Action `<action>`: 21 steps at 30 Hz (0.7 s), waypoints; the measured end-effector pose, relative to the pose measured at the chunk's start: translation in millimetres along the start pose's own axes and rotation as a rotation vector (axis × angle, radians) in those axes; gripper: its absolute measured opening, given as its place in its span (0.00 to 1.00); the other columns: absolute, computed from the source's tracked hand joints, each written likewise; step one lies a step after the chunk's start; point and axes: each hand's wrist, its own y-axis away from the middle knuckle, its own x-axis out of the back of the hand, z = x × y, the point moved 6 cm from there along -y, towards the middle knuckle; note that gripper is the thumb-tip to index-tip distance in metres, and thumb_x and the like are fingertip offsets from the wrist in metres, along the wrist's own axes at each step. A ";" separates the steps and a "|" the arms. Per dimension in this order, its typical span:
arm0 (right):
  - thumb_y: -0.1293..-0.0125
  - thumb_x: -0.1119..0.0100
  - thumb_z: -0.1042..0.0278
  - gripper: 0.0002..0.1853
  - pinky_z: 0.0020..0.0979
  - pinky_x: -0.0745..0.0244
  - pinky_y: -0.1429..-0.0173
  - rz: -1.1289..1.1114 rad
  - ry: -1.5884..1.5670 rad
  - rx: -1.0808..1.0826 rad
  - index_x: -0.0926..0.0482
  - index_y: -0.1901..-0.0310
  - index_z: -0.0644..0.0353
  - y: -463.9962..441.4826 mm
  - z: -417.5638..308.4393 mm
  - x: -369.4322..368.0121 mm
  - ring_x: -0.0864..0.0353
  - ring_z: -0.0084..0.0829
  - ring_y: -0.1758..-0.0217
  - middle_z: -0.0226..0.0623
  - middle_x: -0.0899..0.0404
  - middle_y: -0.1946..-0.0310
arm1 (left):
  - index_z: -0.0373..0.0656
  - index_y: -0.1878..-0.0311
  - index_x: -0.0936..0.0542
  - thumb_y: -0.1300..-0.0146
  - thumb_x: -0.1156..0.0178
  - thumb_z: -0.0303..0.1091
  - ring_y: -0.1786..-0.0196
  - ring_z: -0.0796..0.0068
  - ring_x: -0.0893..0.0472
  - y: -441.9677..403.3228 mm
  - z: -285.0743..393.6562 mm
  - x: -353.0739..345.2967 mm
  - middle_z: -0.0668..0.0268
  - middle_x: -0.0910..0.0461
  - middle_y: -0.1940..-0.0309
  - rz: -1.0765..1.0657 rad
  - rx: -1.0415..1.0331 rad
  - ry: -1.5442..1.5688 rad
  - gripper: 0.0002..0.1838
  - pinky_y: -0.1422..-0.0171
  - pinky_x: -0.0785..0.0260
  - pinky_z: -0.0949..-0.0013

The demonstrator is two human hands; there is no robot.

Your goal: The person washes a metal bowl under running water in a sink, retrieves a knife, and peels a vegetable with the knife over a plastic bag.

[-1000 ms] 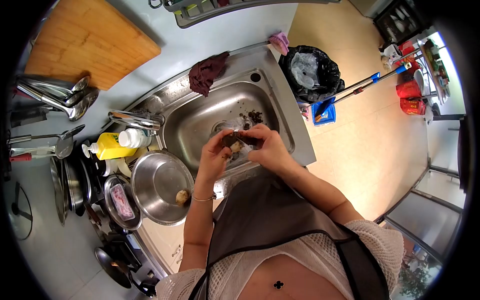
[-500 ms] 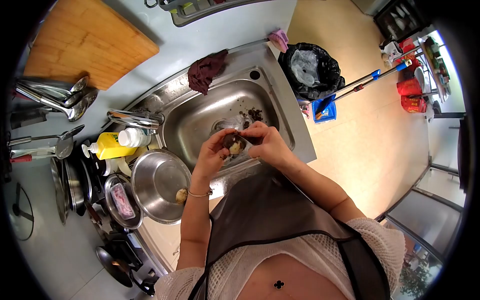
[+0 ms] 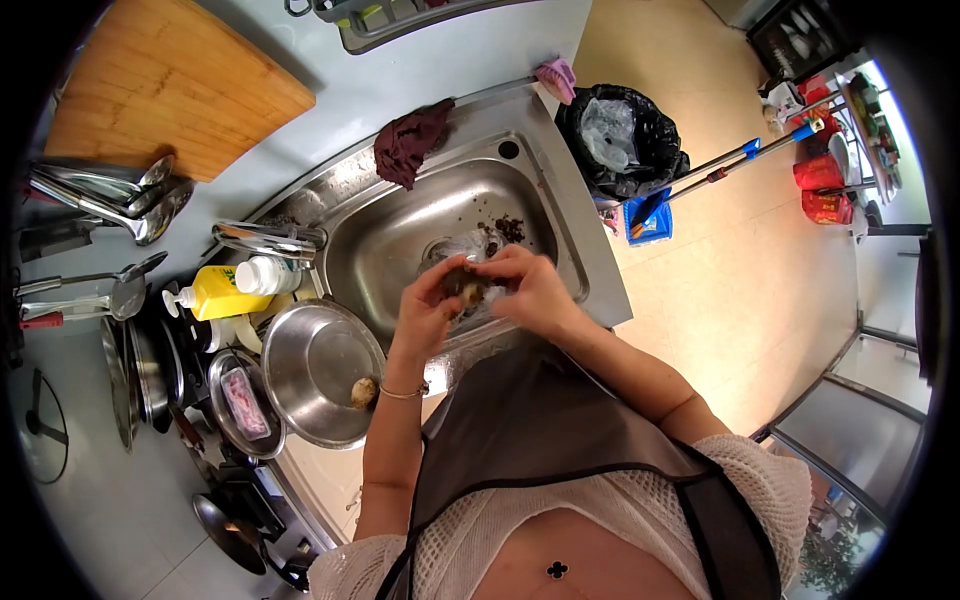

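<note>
At the frame's centre, a brown, pale-patched item point(image 3: 468, 289) is gripped by the left hand point(image 3: 426, 308) over the sink point(image 3: 400, 225); it is touched by the bent-fingered right hand point(image 3: 540, 296), whose grip cannot be told

Cannot make out clearly the small lump point(image 3: 471, 292), blurred and partly covered by left hand point(image 3: 426, 308) and right hand point(image 3: 537, 298).

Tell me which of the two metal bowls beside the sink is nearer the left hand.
The larger bowl, with a lone egg-shaped lump inside; it lies between the left hand and the smaller bowl, which holds a pink pack.
</note>
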 end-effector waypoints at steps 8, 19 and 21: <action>0.62 0.48 0.86 0.27 0.19 0.34 0.56 0.079 0.010 0.258 0.29 0.52 0.73 6.2 -8.2 -11.2 0.28 0.26 0.55 0.37 0.32 0.56 | 0.37 0.42 0.36 0.42 0.43 0.33 0.49 0.74 0.28 -3.9 0.2 -7.2 0.63 0.30 0.50 0.148 -0.013 0.170 0.26 0.46 0.32 0.71; 0.63 0.47 0.85 0.28 0.26 0.30 0.54 -0.058 -0.169 -0.087 0.29 0.52 0.70 0.6 11.5 -7.9 0.27 0.31 0.56 0.42 0.31 0.57 | 0.35 0.42 0.37 0.42 0.45 0.41 0.47 0.67 0.28 2.3 3.3 -7.4 0.61 0.31 0.48 0.046 0.017 0.099 0.28 0.43 0.34 0.62; 0.63 0.46 0.83 0.28 0.26 0.31 0.53 0.047 -0.191 0.164 0.28 0.52 0.70 2.2 6.8 -10.4 0.27 0.33 0.57 0.44 0.31 0.57 | 0.36 0.42 0.37 0.41 0.45 0.41 0.48 0.67 0.28 1.4 0.1 -8.0 0.61 0.31 0.48 0.090 0.020 0.104 0.28 0.43 0.33 0.62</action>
